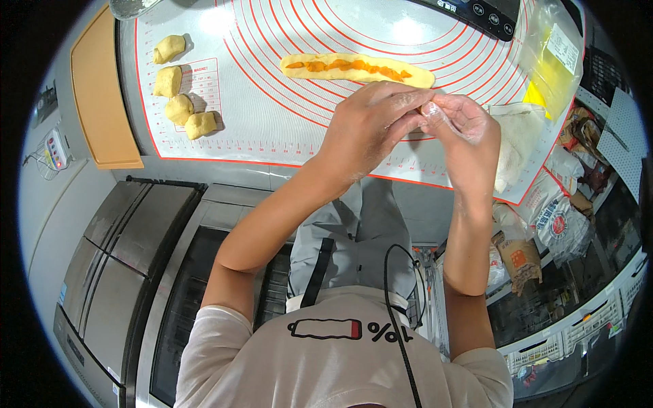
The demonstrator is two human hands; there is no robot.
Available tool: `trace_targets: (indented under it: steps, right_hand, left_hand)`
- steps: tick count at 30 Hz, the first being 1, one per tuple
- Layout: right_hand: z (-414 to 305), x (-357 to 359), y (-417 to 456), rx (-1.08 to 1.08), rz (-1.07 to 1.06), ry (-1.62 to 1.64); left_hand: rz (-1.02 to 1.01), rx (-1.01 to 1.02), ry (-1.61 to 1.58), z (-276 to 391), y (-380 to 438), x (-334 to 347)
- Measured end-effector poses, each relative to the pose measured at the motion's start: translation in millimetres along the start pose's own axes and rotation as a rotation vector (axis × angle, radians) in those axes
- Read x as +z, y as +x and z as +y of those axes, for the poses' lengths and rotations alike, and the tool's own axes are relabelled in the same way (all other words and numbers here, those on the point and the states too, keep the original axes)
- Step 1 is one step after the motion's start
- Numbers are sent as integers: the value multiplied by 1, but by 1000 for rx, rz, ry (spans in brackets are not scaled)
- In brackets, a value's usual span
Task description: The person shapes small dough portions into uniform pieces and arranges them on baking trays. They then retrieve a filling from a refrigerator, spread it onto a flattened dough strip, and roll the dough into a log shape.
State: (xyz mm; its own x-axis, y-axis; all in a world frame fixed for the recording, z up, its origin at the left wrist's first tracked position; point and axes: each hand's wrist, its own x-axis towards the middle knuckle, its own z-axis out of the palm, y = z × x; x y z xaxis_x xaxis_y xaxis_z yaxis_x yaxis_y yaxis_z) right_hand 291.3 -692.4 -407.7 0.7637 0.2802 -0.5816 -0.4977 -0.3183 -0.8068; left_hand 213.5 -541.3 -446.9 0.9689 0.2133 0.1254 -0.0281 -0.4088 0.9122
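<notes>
My left hand (pixel 370 122) and my right hand (pixel 467 127) meet at the fingertips above the mat. A small orange piece (pixel 420 109) shows between the pinched fingers, mostly hidden by them. White flour dusts both hands, most heavily the right palm and thumb. Just beyond them lies a long flat strip of yellow dough (pixel 344 76), its right end close to my left hand. Along the strip runs a line of orange filling chunks (pixel 352 65). To the left, several small dough pieces (pixel 179 109) sit in a rough column.
Everything rests on a white pastry mat (pixel 245 125) with red rings and scales. A folded cloth (pixel 515 137) and a clear bag (pixel 553 66) with yellow contents lie right. A black kitchen scale (pixel 474 15) stands behind. A tan board (pixel 104 97) and a bowl (pixel 130 9) are left.
</notes>
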Motion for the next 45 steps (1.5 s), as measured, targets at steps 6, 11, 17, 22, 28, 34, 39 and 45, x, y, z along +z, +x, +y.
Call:
trace_targets:
  steps: [6,11,17,22,28,34,39,45]
  right_hand:
    - [-6,7,-3,161,-109,144]
    - [5,16,0,-27,-41,71]
    - [19,23,23,-488,197,-377]
    - [19,17,25,-719,254,-810]
    - [-1,22,13,-590,165,-401]
    - [-3,33,19,-587,61,-427]
    - [-9,33,24,-737,55,-581]
    - [-3,16,30,-724,147,-821]
  left_hand:
    - [-5,46,78,-6,-4,-11]
    - [121,52,109,-9,-9,-2]
    - [168,-71,93,-10,15,-13]
    - [125,-264,-102,-8,16,-26]
    - [111,-549,-580,0,16,-25]
    - [31,-727,-736,-2,28,-42]
    - [-106,-767,-738,-7,34,-58]
    - [103,-578,-437,-12,20,-61]
